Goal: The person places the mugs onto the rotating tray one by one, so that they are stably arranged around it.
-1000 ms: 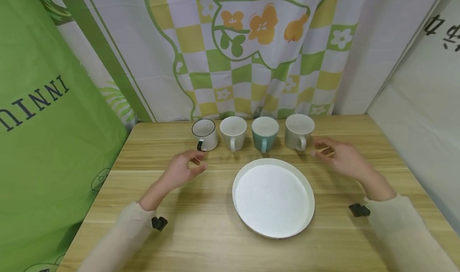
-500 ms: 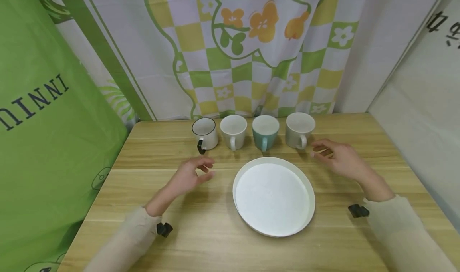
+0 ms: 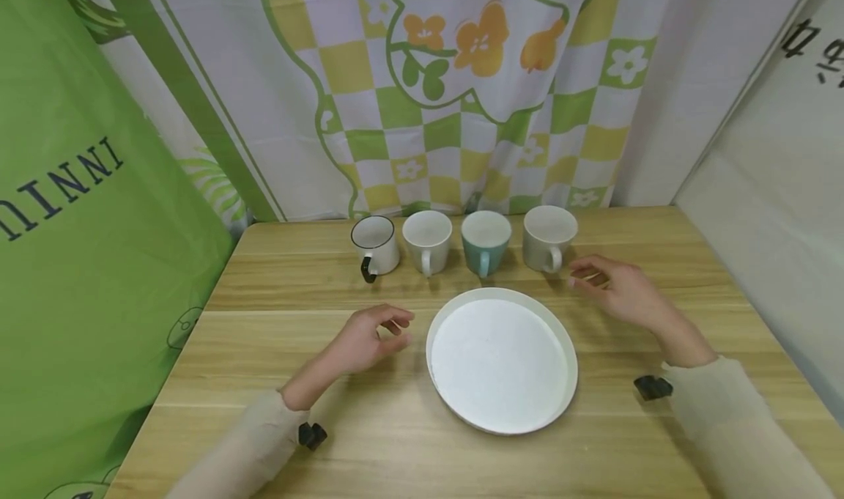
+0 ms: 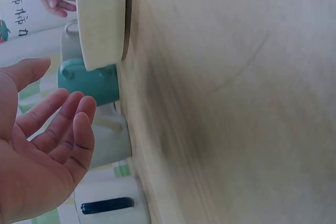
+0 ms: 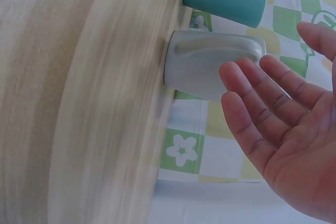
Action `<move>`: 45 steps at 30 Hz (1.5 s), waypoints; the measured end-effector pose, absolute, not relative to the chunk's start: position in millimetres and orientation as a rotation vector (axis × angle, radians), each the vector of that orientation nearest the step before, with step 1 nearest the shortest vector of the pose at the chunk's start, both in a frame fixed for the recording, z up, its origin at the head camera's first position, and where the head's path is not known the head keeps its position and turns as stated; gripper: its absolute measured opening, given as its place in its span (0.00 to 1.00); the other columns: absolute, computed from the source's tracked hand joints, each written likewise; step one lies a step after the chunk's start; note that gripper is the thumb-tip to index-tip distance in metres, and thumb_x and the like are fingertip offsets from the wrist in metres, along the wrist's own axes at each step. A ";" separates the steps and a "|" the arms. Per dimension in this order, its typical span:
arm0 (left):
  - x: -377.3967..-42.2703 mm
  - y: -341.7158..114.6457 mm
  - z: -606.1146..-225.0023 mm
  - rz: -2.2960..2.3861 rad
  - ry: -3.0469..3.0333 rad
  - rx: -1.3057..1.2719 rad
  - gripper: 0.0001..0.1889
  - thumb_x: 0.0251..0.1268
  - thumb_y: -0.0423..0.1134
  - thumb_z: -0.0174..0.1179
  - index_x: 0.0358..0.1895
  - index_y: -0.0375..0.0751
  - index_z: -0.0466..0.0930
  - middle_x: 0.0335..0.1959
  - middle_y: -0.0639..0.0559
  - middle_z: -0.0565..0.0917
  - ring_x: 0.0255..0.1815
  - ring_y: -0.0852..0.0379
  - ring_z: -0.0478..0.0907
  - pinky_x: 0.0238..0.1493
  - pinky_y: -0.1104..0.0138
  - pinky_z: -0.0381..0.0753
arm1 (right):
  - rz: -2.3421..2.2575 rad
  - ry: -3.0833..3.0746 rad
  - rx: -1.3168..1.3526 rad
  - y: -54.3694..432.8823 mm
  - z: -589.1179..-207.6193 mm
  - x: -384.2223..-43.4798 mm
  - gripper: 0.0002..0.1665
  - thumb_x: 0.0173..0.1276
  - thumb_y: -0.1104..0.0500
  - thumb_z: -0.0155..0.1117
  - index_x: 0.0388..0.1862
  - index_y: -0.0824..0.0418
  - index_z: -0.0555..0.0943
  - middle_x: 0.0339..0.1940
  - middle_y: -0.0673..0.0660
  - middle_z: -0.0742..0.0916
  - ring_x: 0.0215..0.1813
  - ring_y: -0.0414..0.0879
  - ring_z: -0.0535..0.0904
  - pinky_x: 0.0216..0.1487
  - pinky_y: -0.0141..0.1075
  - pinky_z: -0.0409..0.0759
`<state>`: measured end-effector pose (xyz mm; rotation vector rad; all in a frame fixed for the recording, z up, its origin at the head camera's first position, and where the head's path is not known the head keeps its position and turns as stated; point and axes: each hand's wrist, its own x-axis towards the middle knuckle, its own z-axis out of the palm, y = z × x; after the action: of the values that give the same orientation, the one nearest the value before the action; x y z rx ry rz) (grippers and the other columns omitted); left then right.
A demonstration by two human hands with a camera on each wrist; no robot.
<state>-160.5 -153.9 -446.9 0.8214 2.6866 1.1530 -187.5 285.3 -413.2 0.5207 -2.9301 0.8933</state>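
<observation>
My left hand hovers over the table just left of a round white tray, fingers loosely bent and holding nothing. Near the rightmost mug, a pale grey one, my right hand hangs with relaxed fingers, also holding nothing. In the right wrist view its fingertips overlap that mug's handle. To the left of the grey mug stand a teal mug, a white mug and a white mug with a black rim and black handle. All the mugs are upright, handles toward me.
The mugs form a row near the back edge of the wooden table. Behind it hangs a checked, flowered curtain. A green cloth borders the left side, and a white sheet borders the right.
My left hand has moved from near the black-handled mug toward me and rightward, up to the tray's left side. The right hand has stayed almost still; mugs and tray have not moved.
</observation>
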 end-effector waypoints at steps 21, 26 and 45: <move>-150.8 -137.4 -465.3 1.240 2.582 0.806 0.21 0.64 0.38 0.68 0.60 0.39 0.79 0.47 0.45 0.87 0.43 0.52 0.86 0.46 0.64 0.86 | 1.161 -2.975 0.291 284.7 -418.9 -201.5 0.29 0.80 0.42 0.47 0.63 0.63 0.76 0.54 0.67 0.86 0.48 0.60 0.87 0.43 0.38 0.82; -147.9 -135.1 -467.5 1.241 2.552 0.785 0.24 0.64 0.38 0.68 0.63 0.39 0.76 0.48 0.46 0.86 0.44 0.52 0.86 0.44 0.66 0.86 | 1.285 -2.978 0.218 282.6 -419.2 -204.0 0.31 0.81 0.41 0.45 0.65 0.64 0.74 0.61 0.68 0.82 0.52 0.62 0.86 0.47 0.42 0.86; -141.0 -131.4 -474.2 1.273 2.511 0.740 0.29 0.64 0.38 0.69 0.67 0.40 0.72 0.47 0.47 0.84 0.42 0.57 0.84 0.40 0.72 0.82 | 1.250 -2.981 0.137 267.3 -426.7 -224.7 0.32 0.79 0.39 0.47 0.57 0.66 0.79 0.48 0.68 0.87 0.44 0.56 0.87 0.40 0.35 0.79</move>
<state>-141.0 -131.4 -474.2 0.7398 2.5113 1.2729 -224.7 267.3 -426.7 0.1365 -2.9811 1.2497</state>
